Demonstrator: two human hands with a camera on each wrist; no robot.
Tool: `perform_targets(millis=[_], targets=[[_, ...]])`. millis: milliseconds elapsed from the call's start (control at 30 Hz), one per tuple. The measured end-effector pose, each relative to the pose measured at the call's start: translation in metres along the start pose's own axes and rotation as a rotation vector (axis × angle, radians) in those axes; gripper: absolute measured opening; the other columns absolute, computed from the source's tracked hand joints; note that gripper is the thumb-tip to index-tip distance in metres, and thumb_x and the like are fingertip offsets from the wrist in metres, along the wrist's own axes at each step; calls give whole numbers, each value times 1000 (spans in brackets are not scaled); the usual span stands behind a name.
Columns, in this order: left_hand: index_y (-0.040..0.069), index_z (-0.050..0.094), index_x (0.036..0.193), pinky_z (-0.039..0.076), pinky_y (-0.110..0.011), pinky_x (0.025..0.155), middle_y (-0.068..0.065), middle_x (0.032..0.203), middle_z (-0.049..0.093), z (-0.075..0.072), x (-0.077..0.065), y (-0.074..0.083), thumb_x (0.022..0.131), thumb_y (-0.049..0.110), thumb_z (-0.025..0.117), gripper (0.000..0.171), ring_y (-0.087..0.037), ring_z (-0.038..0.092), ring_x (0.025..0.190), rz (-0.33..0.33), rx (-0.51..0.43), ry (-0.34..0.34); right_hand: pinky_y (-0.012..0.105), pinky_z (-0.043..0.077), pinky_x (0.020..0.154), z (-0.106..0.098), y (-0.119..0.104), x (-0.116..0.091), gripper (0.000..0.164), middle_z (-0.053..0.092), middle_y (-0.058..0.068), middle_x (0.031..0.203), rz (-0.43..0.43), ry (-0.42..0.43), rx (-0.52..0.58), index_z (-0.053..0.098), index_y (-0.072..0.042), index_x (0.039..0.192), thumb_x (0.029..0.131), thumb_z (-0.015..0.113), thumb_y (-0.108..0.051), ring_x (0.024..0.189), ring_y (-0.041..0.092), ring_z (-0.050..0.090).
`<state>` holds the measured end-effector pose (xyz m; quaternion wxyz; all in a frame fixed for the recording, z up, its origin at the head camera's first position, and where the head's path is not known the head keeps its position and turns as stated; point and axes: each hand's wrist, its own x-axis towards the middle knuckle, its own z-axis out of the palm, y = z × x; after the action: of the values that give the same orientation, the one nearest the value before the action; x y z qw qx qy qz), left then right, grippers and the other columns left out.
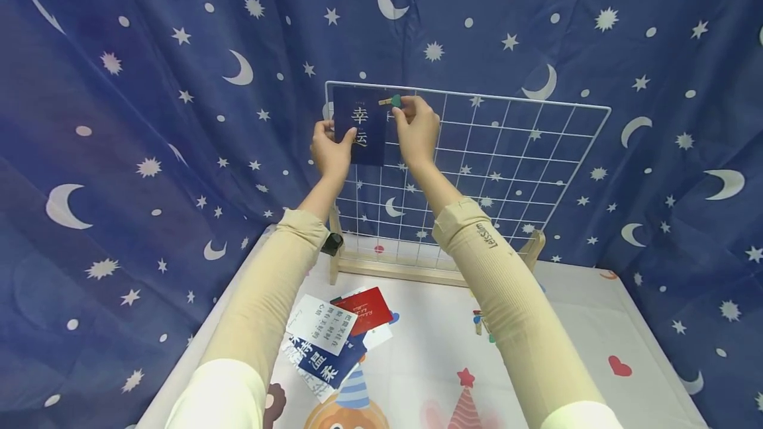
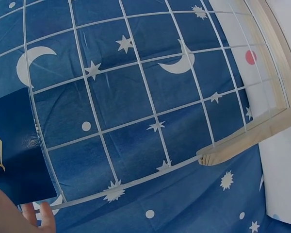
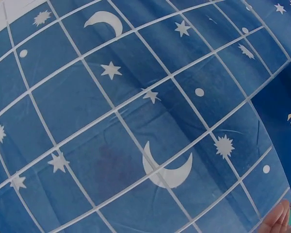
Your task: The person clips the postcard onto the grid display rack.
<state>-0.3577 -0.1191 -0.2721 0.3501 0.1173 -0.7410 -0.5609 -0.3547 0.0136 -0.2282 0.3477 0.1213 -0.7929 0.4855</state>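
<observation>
A dark blue card (image 1: 372, 144) with large white and gold characters lies against the upper left of a white wire grid panel (image 1: 477, 126). My left hand (image 1: 331, 151) grips the card's left edge, thumb across its front and fingers behind. With thumb and fingers, my right hand (image 1: 419, 130) pinches a small wooden clothespin (image 1: 390, 101) with a green ornament, near the card's upper right edge. In the left wrist view, the left fingertips (image 2: 47, 216) show past the card's edge. The right wrist view catches only part of the right hand (image 3: 277, 218) and clothespin.
The grid stands in a wooden base (image 1: 405, 270). On the patterned tablecloth (image 1: 417, 363) lie overlapping cards, among them a red card (image 1: 371, 310) and a white card (image 1: 324, 323). Several small clothespins (image 1: 478, 323) lie beside the right forearm. A blue star-and-moon curtain (image 1: 179, 118) hangs behind.
</observation>
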Motion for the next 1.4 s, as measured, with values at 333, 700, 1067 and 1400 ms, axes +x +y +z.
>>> perform_targets(millis=[333, 700, 1067, 1400], targets=[[7, 54, 119, 42, -40, 86, -12, 104, 54, -1, -6, 2, 83, 26, 71, 44, -25, 51, 94, -6, 22, 15, 35, 48, 85, -10, 4, -8, 29, 70, 16, 94, 16, -39, -5, 62, 0, 113, 88, 66, -15, 85, 26, 66], [7, 54, 118, 43, -40, 89, -12, 104, 55, -9, -5, 2, 87, 21, 68, 37, -27, 55, 96, 14, 23, -3, 36, 51, 83, -19, 11, -14, 26, 69, 18, 97, 9, -100, 16, 64, 1, 110, 87, 66, -11, 86, 28, 66], [6, 60, 111, 44, -41, 90, -13, 99, 62, -16, -3, 2, 87, 18, 66, 27, -27, 60, 88, 16, 34, -1, 37, 49, 91, -26, 21, -20, 25, 69, 17, 101, 9, -125, 6, 64, 0, 110, 88, 64, -11, 93, 29, 65], [2, 63, 102, 43, -43, 90, -15, 95, 66, -20, -11, -9, 88, 19, 65, 22, -29, 59, 86, 29, 61, -46, 38, 53, 81, -32, 33, -31, 23, 69, 19, 101, -11, -145, 26, 64, 3, 109, 86, 62, -3, 87, 31, 66]])
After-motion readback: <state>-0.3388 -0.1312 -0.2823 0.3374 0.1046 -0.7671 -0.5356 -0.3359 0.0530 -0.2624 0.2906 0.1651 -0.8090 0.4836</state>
